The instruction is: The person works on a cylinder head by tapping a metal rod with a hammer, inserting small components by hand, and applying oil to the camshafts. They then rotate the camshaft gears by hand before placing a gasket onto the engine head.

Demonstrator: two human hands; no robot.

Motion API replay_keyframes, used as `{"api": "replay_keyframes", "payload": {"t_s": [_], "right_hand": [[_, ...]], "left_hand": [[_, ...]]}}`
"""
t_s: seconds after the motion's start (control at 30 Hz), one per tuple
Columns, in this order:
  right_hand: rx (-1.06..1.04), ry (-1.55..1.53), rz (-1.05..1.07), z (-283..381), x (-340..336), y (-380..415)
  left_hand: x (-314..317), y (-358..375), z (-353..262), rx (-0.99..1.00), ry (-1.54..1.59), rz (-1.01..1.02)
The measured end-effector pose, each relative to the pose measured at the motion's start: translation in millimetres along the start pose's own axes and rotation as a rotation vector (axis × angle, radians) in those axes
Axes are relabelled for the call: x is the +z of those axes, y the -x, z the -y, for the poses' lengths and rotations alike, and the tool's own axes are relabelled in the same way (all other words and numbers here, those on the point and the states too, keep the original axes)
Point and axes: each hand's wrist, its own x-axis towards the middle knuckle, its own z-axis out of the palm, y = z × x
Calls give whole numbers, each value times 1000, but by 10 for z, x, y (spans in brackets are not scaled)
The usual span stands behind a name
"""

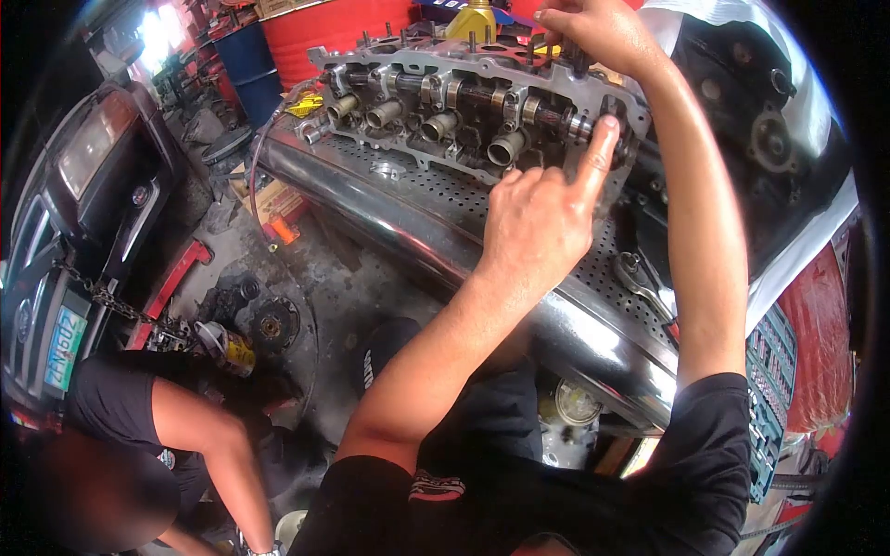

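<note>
A metal cylinder head with a camshaft and several open round ports lies on a perforated metal bench. My left hand rests at its near right edge. Its fingers are curled against the head, and one digit reaches up to touch the dark part at the camshaft's right end. My right hand is at the far right top of the head, partly cut off by the frame. Its fingers are bent around a dark upright piece, mostly hidden under the palm.
A ratchet lies on the bench at right, near a socket set case. A dark engine part stands beyond my right arm. At lower left, another person crouches by a dark vehicle. A red drum stands behind.
</note>
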Motion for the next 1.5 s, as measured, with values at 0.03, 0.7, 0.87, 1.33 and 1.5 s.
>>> {"api": "replay_keyframes", "payload": {"t_s": [0.03,0.7,0.87,1.33,1.5], "right_hand": [[-12,11,-11,-5,7,-2],[-2,-53,0,-18,17,6],[-33,-38,-23,-51,-22,-72],[5,-55,5,-38,21,-16],[18,-24,1,-5,15,-5]], "left_hand": [[-5,12,-2,-5,0,3],[168,480,43,27,-38,84],[11,404,-60,36,84,-82],[-68,-49,46,33,-116,-12],[34,271,36,22,-46,44]]}}
